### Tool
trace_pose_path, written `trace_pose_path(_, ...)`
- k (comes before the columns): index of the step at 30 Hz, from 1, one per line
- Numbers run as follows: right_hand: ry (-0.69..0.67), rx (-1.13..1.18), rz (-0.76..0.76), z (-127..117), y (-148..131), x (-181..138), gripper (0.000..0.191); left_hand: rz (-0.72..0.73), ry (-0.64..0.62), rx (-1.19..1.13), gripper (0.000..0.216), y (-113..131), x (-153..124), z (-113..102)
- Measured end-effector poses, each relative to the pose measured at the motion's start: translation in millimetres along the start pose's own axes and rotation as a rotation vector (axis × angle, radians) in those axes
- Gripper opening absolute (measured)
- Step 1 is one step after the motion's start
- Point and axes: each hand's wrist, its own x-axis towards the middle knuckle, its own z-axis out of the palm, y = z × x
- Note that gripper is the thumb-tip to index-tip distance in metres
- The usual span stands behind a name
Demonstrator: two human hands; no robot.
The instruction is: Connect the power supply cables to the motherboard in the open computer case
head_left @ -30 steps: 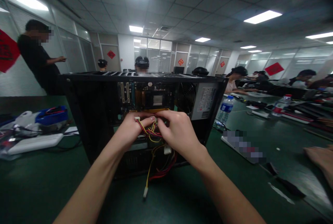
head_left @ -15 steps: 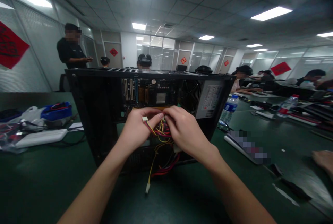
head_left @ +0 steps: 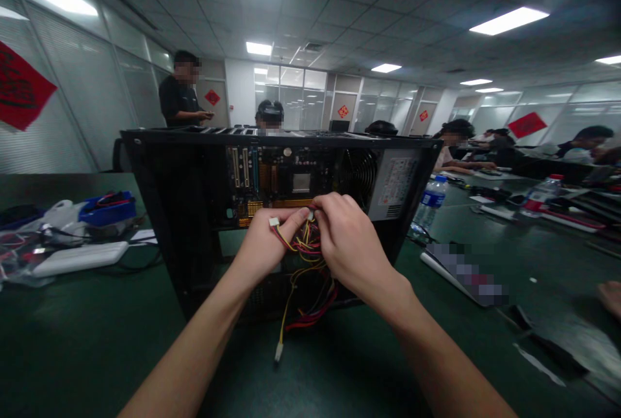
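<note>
Evidently light and limp, the wires (head_left: 305,244) hang in front of the open computer case (head_left: 154,211), likely best held by the stiff body of the small white plug (head_left: 311,215) at their top, since tugging the strands could strain them. From that plug, the left hand (head_left: 264,243) at eight o'clock and the right hand (head_left: 352,237) at four are nearly closed, fingertips pinching it between them. Outward, a loose plug (head_left: 278,352) sits just past six, the circuit board (head_left: 286,169) at eleven and a water bottle (head_left: 433,198) at three.
</note>
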Motion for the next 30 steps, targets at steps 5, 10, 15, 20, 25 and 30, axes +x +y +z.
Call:
trace_pose_path(5, 0.006, 0.046, 0.001, -4.9, 1.8, 2.4, 0.022, -0.035, 0.001, -0.06, 0.037, 3.1, -2.7, 4.9)
trace_pose_path(10, -0.059, 0.045, -0.057, -2.2, -5.8, -1.8, 0.026, -0.005, 0.041, 0.018, 0.041, 8.0, -0.4, 9.5)
trace_pose_path(15, -0.026, -0.008, -0.048, 4.4, -12.8, -4.9, 0.026, 0.044, 0.103, 0.155, 0.045, 8.0, 7.6, 0.0)
trace_pose_path(20, 0.066, 0.075, -0.116, 0.9, 1.1, 2.6, 0.026, 0.16, 0.047, 0.305, 0.036, 17.5, -3.2, -7.8)
trace_pose_path(25, 0.018, 0.155, -0.177, 2.8, 8.5, 5.8, 0.022, 0.129, 0.068, 0.293, 0.033, 14.9, -4.4, -4.6)
trace_pose_path(30, 0.092, 0.213, -0.056, 11.6, 4.1, 5.8, 0.022, 0.115, 0.116, 0.222, 0.031, 9.8, -1.3, 1.1)
